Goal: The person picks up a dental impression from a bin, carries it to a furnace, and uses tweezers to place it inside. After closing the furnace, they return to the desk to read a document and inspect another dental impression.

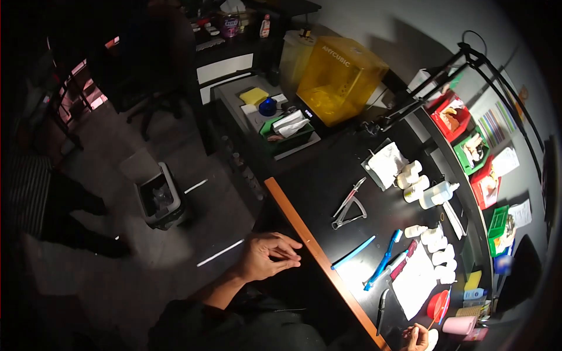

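My left hand (272, 255) hovers off the table's orange front edge (316, 254). Its fingers are half curled and apart from the thumb, with nothing visible in them. At the bottom right, my right hand (417, 338) is partly cut off by the frame. It pinches a thin orange-brown stick (434, 321) beside a red bowl (438, 305). A white rounded thing (433, 339) shows by its fingers. Nearby lie a white paper sheet (414, 284), a black-handled tool (382, 312), a blue toothbrush-like tool (386, 257), a blue stick (353, 253) and a metal caliper (350, 214).
White bottles (417, 188) and a clear bottle (436, 196) stand toward the wall, with white plaster-like pieces (442, 257) nearer. Red and green bins (471, 151) line the wall. A yellow box (342, 79) stands behind. A bin (159, 199) and a person's legs (76, 216) are at left.
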A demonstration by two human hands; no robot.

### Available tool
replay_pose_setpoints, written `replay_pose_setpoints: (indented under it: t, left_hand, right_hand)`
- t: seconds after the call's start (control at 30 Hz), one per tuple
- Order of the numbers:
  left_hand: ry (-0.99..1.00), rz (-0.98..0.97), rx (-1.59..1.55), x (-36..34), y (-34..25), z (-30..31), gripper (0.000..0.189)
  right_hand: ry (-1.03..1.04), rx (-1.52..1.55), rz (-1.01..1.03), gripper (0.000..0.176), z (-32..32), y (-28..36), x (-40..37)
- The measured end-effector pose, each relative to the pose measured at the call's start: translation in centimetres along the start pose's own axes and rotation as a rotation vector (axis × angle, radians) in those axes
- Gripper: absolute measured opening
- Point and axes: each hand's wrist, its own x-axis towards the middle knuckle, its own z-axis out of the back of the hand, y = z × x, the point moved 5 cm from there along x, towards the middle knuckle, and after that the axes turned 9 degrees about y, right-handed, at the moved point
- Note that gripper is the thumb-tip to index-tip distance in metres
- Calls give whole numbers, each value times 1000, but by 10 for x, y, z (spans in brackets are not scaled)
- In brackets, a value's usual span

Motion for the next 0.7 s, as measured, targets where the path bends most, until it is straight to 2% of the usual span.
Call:
replay_pose_setpoints:
  t: [0.13, 0.23, 0.33, 0.37, 0.47, 0.5, 0.63, 0.7]
  left_hand:
    - [23, 178, 74, -18, 25, 34, 13]
    - [334, 286, 639, -28, 46, 55, 18]
    - [264, 246, 920, -54, 77, 62, 18]
    - [232, 232, 919, -53, 88, 68, 20]
    - [271, 542, 763, -37, 106, 89, 16]
    - [240, 499, 714, -31, 110, 96, 20]
    - [125, 480, 848, -6, 107, 122, 38]
    - [85, 347, 972, 12, 99, 138, 41]
  right_hand:
    - [76, -204, 39, 14, -5, 21, 10]
    - [142, -322, 124, 17, -20, 45, 18]
    - [133, -348, 176, 18, -43, 64, 20]
    - [117, -345, 209, 20, -69, 91, 14]
    - [123, -697, 142, 23, -93, 113, 15]
    - [142, -710, 151, 25, -102, 118, 14]
    - [76, -802, 130, 20, -117, 126, 13]
    - [47, -779, 225, 19, -108, 115, 14]
